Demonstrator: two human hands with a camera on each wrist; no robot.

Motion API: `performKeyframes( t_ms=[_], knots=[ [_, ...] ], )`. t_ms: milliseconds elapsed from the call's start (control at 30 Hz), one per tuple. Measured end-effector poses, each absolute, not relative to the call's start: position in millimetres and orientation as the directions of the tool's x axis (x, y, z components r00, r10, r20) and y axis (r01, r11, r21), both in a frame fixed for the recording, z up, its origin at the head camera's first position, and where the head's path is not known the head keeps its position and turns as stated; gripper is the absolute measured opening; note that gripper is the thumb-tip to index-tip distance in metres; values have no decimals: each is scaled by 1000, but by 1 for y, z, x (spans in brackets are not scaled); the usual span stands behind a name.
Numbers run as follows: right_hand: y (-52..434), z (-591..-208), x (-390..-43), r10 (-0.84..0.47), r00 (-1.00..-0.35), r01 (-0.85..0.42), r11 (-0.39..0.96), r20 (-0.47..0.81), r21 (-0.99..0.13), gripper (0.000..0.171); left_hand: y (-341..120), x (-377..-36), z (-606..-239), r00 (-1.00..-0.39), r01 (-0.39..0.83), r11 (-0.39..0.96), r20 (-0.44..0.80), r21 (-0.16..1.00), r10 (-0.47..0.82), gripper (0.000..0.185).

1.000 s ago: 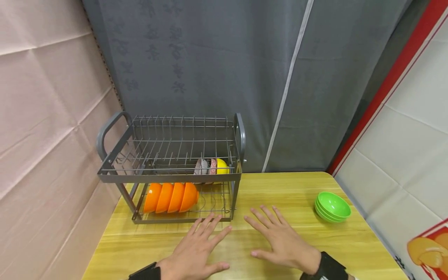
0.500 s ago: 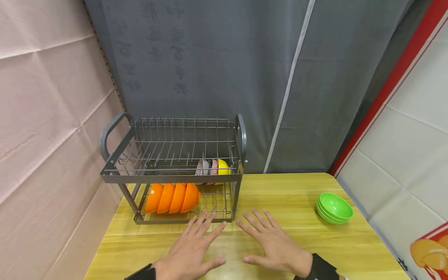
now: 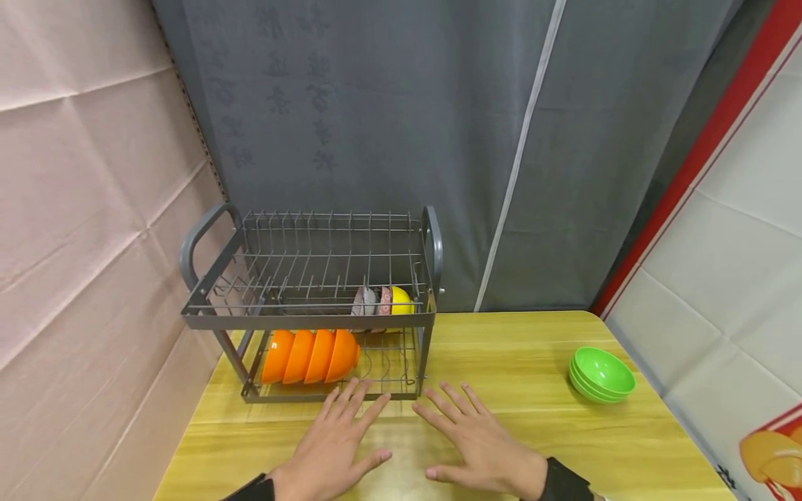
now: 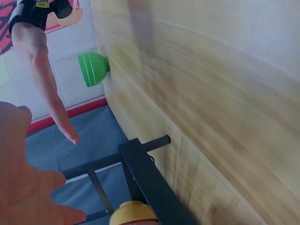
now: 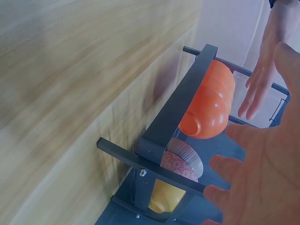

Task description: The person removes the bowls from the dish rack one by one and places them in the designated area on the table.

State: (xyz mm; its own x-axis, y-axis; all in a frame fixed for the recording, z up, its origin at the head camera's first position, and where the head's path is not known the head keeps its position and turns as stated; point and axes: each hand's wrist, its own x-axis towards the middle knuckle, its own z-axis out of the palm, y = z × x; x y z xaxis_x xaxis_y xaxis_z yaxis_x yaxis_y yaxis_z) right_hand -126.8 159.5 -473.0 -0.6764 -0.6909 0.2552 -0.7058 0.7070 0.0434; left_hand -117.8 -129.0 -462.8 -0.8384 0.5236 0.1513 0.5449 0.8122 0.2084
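Observation:
My left hand (image 3: 332,442) is held over the table in front of the dish rack (image 3: 307,322), palm down with the fingers spread. To its right, my right hand (image 3: 479,445) has the same pose, its fingertips near the rack's front right corner. Neither hand holds anything. On the rack's lower tier several orange bowls (image 3: 310,356) stand on edge in a nested row. Right of them are a grey-patterned bowl (image 3: 365,301), a pink-patterned bowl (image 3: 385,300) and a yellow bowl (image 3: 402,300), partly hidden by the upper tier. The right wrist view shows these patterned bowls (image 5: 180,164) more closely.
A stack of green bowls (image 3: 601,374) stands on the wooden table (image 3: 520,341) at the right, near its edge. Behind the rack hangs a grey curtain (image 3: 376,125). Pale cloth walls flank both sides. The rack's upper tier has upright wire dividers.
Both hands have drifted a little to the left, still spread and holding nothing. The head view has shifted slightly. The rack and bowls stay in place.

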Motion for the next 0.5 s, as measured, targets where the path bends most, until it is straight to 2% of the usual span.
performKeyframes(
  t_ms=[133,267,367,500],
  knots=[
    [160,-474,-128,-690,-679,-707,707,252,31,84,-133,-127,-465,-861,509,823,151,254,486,75],
    [161,-475,-128,-689,-681,-707,707,248,20,85,-138,-142,-470,-887,459,838,205,295,414,75],
    [161,-475,-128,-690,-684,-707,707,238,19,84,-141,-153,-474,-903,421,842,240,337,355,80],
    [162,-476,-127,-685,-694,-703,711,220,-6,82,-147,-165,-479,-928,370,826,218,425,303,85]
  ],
)
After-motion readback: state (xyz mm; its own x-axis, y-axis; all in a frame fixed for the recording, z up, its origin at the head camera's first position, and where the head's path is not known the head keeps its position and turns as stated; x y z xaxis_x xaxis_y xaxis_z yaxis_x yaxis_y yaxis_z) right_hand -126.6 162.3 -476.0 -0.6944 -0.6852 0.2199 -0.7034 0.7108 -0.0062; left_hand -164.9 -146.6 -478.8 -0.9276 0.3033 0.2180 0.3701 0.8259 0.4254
